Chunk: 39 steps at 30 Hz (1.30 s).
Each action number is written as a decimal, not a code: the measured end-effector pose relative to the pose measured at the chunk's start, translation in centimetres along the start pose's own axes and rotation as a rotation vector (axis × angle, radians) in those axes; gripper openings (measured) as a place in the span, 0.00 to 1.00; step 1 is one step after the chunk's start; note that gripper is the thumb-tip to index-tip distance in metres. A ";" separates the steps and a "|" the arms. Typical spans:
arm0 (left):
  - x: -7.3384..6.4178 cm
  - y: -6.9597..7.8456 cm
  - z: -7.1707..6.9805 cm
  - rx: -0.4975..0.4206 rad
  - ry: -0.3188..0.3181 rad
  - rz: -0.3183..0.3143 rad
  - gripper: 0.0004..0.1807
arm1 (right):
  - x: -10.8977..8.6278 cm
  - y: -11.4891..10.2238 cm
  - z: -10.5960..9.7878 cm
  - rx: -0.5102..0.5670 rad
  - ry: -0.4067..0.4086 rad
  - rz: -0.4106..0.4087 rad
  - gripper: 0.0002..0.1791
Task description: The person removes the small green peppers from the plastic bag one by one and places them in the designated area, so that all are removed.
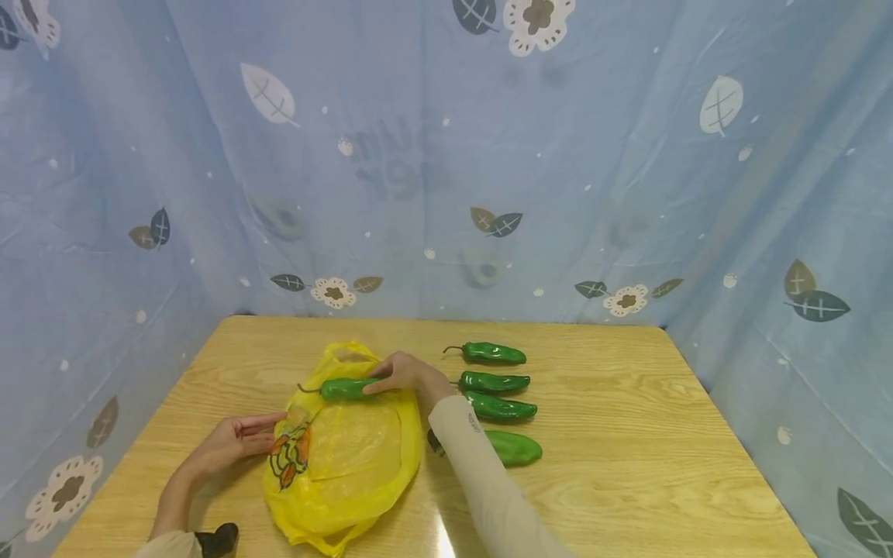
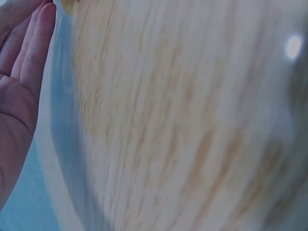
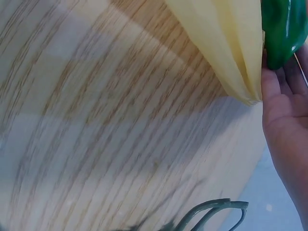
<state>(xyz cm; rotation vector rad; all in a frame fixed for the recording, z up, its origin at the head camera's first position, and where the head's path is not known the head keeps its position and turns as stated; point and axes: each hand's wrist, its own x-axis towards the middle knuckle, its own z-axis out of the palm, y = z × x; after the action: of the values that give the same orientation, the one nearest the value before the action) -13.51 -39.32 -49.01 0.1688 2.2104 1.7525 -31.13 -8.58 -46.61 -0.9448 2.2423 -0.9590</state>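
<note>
A green chili pepper [image 1: 343, 389] with a curved stem lies over the far part of a yellow plastic bag [image 1: 356, 446]. My right hand [image 1: 405, 376] grips its blunt end from the right, thumb on the near side. In the right wrist view the pepper's glossy tip [image 3: 283, 33] shows against the fingers, beside a hanging fold of the bag [image 3: 226, 43]. At the bag's left edge, by the printed orange and black pattern [image 1: 290, 453], my left hand [image 1: 233, 443] reaches in with nearly straight fingers, fingertips right at the plastic.
Several more green peppers lie in a loose column right of the bag, the farthest one [image 1: 494, 353] near the table's back. My right sleeve [image 1: 481, 473] partly covers the nearest pepper [image 1: 515, 448]. A blue patterned curtain [image 1: 432, 155] surrounds the wooden table [image 1: 628, 434] at the back and sides.
</note>
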 end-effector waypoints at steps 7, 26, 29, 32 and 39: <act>-0.1 0.0 0.4 0.001 0.021 -0.005 0.32 | 0.2 0.2 0.2 -0.003 0.004 0.008 0.20; -0.3 0.3 0.3 0.025 0.035 -0.013 0.33 | 0.4 -0.3 0.4 -0.008 0.009 -0.075 0.16; -0.3 0.3 0.4 0.024 0.033 -0.008 0.33 | 0.3 -0.2 0.3 -0.020 -0.003 -0.094 0.16; -0.3 0.3 0.4 0.015 0.029 0.000 0.33 | 0.2 -0.3 0.3 -0.049 -0.014 -0.083 0.16; -0.5 0.2 0.4 -0.013 0.035 -0.011 0.34 | -0.3 -0.7 0.7 -0.042 -0.029 -0.055 0.25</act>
<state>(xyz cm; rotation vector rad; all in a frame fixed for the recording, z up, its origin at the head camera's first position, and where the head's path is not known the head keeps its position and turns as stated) -12.96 -39.00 -48.80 0.1245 2.2197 1.7763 -30.16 -9.00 -46.44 -1.0369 2.2306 -0.9187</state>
